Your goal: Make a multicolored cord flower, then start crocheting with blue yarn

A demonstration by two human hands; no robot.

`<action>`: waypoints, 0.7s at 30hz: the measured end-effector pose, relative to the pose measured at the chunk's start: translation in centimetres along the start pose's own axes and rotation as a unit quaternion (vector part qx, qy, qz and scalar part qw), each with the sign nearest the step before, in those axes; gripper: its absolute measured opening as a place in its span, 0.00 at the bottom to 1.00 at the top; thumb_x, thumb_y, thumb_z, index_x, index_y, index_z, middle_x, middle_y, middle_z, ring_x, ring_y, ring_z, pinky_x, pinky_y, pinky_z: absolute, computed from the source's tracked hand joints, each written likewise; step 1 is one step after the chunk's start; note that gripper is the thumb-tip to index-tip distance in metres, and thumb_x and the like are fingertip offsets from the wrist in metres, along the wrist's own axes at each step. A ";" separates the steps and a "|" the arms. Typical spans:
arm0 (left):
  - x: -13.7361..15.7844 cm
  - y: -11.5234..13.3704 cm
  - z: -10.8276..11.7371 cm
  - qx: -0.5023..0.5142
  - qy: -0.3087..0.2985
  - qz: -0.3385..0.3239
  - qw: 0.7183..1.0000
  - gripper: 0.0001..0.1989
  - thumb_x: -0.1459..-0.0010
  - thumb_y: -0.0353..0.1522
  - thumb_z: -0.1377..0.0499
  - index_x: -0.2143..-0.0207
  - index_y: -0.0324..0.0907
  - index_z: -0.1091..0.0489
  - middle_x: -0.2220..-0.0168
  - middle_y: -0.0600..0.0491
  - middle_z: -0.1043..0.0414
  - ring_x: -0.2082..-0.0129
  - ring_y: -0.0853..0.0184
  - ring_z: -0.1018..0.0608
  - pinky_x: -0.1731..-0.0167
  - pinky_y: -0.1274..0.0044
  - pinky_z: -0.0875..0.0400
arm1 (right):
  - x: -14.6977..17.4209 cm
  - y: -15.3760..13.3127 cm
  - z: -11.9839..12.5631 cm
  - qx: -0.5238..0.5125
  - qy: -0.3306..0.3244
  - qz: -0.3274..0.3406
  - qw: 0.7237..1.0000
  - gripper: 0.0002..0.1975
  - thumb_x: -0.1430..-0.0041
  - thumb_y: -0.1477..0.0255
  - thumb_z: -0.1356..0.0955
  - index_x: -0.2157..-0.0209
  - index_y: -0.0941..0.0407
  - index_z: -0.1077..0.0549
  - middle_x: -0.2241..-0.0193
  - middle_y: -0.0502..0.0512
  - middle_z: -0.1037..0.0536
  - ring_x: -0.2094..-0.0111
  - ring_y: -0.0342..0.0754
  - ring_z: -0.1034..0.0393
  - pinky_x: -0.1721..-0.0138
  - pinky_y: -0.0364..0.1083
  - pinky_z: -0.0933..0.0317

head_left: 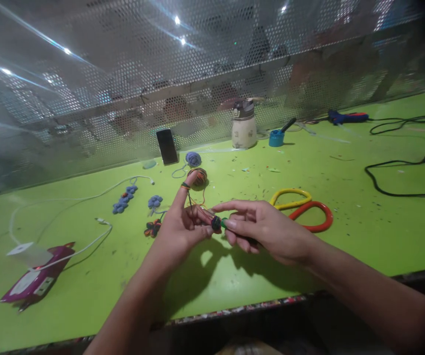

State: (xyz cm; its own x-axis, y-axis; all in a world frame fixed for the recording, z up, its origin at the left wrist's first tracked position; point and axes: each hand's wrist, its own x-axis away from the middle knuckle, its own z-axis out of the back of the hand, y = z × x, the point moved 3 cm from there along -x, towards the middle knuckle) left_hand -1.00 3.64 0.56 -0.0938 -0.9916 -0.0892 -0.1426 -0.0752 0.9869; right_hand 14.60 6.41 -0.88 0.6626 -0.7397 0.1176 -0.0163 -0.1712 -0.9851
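My left hand (183, 224) pinches a small dark crocheted piece (216, 224) between thumb and fingers. Dark multicoloured yarn wraps its raised index finger. The fingers of my right hand (260, 227) close on a crochet hook (224, 223) with a green handle, whose tip meets the piece. Just beyond my left index finger lies a multicoloured yarn ball (199, 178), with a blue-purple yarn ball (193, 159) behind it. Left of my left hand are a red-and-black crocheted flower (152, 228), a blue one (155, 201) and a strip of blue flowers (124, 199).
Scissors with yellow and red handles (321, 217) lie beyond my right hand. A phone (167, 147), a bottle (244, 129) and a blue pot (276, 138) stand near the perforated screen. A glue gun (347, 117) is far right; a purple power strip (55, 259) with white cables is left.
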 end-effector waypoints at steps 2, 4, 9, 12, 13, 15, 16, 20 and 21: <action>-0.1 0.1 0.2 0.040 -0.015 0.015 0.999 0.54 0.58 0.19 0.35 0.35 0.46 0.62 0.74 0.56 0.28 0.74 0.69 0.26 0.72 0.80 0.31 | 0.1 -0.4 0.1 -0.010 -0.017 0.018 1.000 0.22 0.41 0.72 0.34 0.45 0.59 0.35 0.76 0.50 0.28 0.80 0.36 0.38 0.81 0.36 0.46; -0.1 0.2 0.3 0.069 -0.030 0.033 0.997 0.54 0.59 0.19 0.35 0.35 0.46 0.61 0.74 0.55 0.28 0.75 0.70 0.26 0.74 0.80 0.31 | 0.3 -0.9 0.2 -0.002 -0.030 0.035 0.999 0.22 0.41 0.72 0.34 0.45 0.60 0.35 0.76 0.51 0.28 0.79 0.37 0.38 0.80 0.37 0.44; 0.1 0.6 0.0 0.100 -0.057 0.049 0.992 0.54 0.59 0.19 0.36 0.35 0.46 0.61 0.73 0.55 0.27 0.76 0.70 0.25 0.74 0.81 0.33 | 0.6 -1.7 -0.1 0.061 -0.035 0.073 0.995 0.19 0.40 0.75 0.35 0.47 0.60 0.32 0.78 0.50 0.29 0.79 0.37 0.38 0.77 0.39 0.41; 0.2 0.5 -0.1 0.100 -0.058 0.046 0.992 0.53 0.58 0.18 0.36 0.35 0.46 0.62 0.73 0.55 0.27 0.76 0.71 0.25 0.74 0.81 0.33 | 0.9 -1.8 -0.2 0.121 -0.015 0.127 0.984 0.18 0.40 0.76 0.36 0.47 0.57 0.31 0.77 0.49 0.29 0.79 0.38 0.38 0.77 0.39 0.42; 0.2 0.5 -0.1 0.102 -0.055 0.044 0.992 0.53 0.58 0.18 0.36 0.35 0.45 0.61 0.72 0.54 0.27 0.76 0.71 0.25 0.74 0.81 0.33 | 1.0 -1.9 -0.2 0.148 -0.005 0.151 0.977 0.18 0.40 0.77 0.37 0.47 0.57 0.30 0.76 0.50 0.28 0.78 0.38 0.38 0.77 0.39 0.42; 0.3 0.5 0.0 0.106 -0.051 0.042 0.992 0.53 0.58 0.18 0.36 0.35 0.45 0.61 0.72 0.54 0.26 0.77 0.71 0.25 0.75 0.81 0.33 | 1.2 -2.1 -0.2 0.212 0.011 0.206 0.955 0.19 0.40 0.78 0.37 0.48 0.56 0.30 0.71 0.52 0.24 0.75 0.39 0.34 0.73 0.40 0.40; 0.3 0.5 0.0 0.109 -0.050 0.043 0.992 0.54 0.59 0.19 0.35 0.35 0.45 0.61 0.71 0.54 0.26 0.77 0.71 0.25 0.75 0.81 0.33 | 1.4 -2.2 -0.2 0.241 0.014 0.235 0.942 0.19 0.41 0.79 0.37 0.48 0.56 0.30 0.68 0.53 0.23 0.73 0.41 0.32 0.70 0.41 0.38; 0.4 0.5 0.1 0.115 -0.051 0.046 0.991 0.55 0.60 0.19 0.34 0.35 0.46 0.61 0.73 0.55 0.27 0.77 0.70 0.24 0.77 0.82 0.33 | 1.7 -2.5 -0.4 0.302 -0.002 0.321 0.898 0.22 0.41 0.83 0.38 0.47 0.53 0.31 0.56 0.54 0.23 0.58 0.45 0.29 0.55 0.45 0.37; 0.4 0.5 0.1 0.117 -0.052 0.044 0.991 0.55 0.60 0.19 0.34 0.35 0.46 0.61 0.73 0.55 0.27 0.77 0.70 0.24 0.78 0.82 0.33 | 1.7 -2.5 -0.5 0.304 -0.006 0.333 0.893 0.23 0.41 0.83 0.39 0.46 0.53 0.32 0.54 0.54 0.24 0.55 0.46 0.30 0.53 0.45 0.38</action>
State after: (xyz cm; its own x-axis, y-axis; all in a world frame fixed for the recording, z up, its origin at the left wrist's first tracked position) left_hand -1.16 3.22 1.04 -0.2146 -0.9763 -0.0283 -0.3523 0.0504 0.9346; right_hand 15.40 5.29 1.88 0.6662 -0.5375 -0.5169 -0.0026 0.6915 -0.7224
